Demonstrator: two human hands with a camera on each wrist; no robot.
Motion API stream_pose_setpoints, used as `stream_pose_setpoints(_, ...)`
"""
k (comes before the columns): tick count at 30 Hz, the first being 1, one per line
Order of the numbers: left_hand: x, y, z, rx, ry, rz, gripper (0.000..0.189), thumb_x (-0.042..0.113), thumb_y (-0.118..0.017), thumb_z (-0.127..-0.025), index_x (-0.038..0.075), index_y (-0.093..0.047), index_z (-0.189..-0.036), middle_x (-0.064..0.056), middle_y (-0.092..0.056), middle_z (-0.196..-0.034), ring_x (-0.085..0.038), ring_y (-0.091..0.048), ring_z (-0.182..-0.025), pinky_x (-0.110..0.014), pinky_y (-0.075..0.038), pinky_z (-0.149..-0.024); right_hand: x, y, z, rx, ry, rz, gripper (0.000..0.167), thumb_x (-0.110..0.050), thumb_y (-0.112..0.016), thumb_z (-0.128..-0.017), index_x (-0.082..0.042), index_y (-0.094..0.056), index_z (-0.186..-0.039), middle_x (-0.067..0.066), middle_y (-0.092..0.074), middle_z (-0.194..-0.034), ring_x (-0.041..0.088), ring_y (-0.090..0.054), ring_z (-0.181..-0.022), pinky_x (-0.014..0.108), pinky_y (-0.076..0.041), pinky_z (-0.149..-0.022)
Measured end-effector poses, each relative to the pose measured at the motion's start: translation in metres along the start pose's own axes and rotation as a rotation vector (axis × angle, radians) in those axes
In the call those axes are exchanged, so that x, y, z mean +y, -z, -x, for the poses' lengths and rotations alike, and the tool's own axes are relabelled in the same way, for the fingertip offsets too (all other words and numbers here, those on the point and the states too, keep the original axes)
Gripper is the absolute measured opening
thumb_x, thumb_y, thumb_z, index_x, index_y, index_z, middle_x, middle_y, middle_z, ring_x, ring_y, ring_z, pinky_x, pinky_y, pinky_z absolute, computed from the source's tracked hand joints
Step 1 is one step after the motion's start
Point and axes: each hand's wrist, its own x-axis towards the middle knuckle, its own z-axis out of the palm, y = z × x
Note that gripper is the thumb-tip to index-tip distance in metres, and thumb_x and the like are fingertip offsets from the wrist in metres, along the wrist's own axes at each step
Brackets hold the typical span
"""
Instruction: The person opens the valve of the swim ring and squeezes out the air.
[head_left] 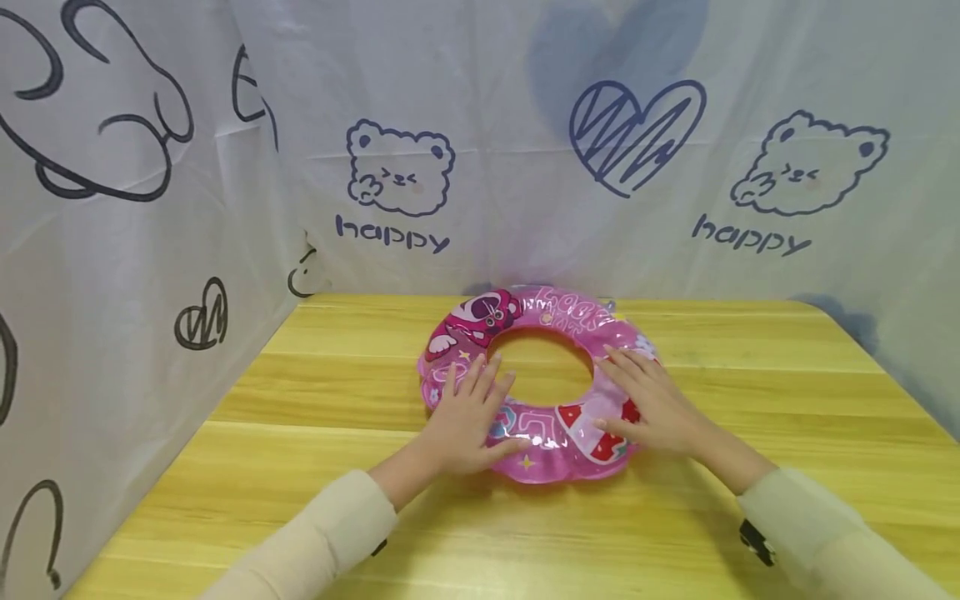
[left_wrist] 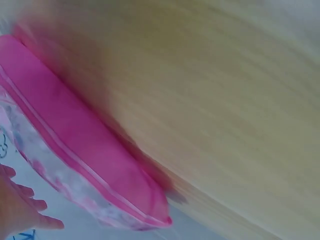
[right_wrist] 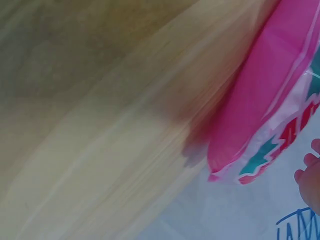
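A pink inflatable swim ring lies flat on the wooden table, printed with a bear figure, lettering and strawberries. Over its left side, my left hand is spread with the fingers straight. My right hand is held over the ring's right side, fingers extended and thumb pointing inward. In the left wrist view, a gap shows between the left hand and the swim ring. The right wrist view likewise shows the right hand apart from the ring's printed top. Neither hand grips anything.
The yellow wood-grain table extends around the ring on all sides. Behind it hangs a white cloth with bear and heart drawings, and another white cloth runs along the left.
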Motion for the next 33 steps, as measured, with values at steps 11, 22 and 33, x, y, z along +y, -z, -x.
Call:
stream_pose_setpoints(11,0.019,-0.011,-0.001,-0.053,0.024,0.004,0.086,0.066,-0.037,-0.088,0.009,-0.016,-0.149,-0.014,-0.004,-0.157,-0.035,-0.003,-0.144,-0.06,-0.008,-0.113,0.014,-0.011,-0.007,-0.054,-0.068,-0.002,0.078,-0.05,-0.058,-0.084,-0.004,-0.034,-0.143,0.023,-0.023,-0.151,0.044,-0.017,-0.138,0.064,-0.014,-0.11)
stream_pose_setpoints(22,0.02,-0.021,0.0,-0.029,0.006,-0.035,0.082,0.066,-0.038,-0.087,0.012,-0.023,-0.148,-0.016,-0.015,-0.155,-0.037,-0.011,-0.143,-0.059,-0.011,-0.113,0.016,-0.016,-0.002,-0.108,-0.09,0.0,0.078,-0.052,-0.056,-0.086,-0.004,-0.034,-0.143,0.023,-0.025,-0.15,0.043,-0.018,-0.139,0.061,-0.018,-0.11)
stream_pose_setpoints(33,0.015,-0.025,0.002,-0.025,-0.013,-0.083,0.079,0.067,-0.036,-0.087,0.015,-0.029,-0.146,-0.015,-0.021,-0.154,-0.036,-0.016,-0.143,-0.06,-0.01,-0.113,0.012,-0.011,0.008,-0.115,-0.048,0.033,0.072,-0.05,-0.054,-0.087,-0.003,-0.039,-0.14,0.024,-0.03,-0.148,0.045,-0.021,-0.137,0.061,-0.019,-0.11)
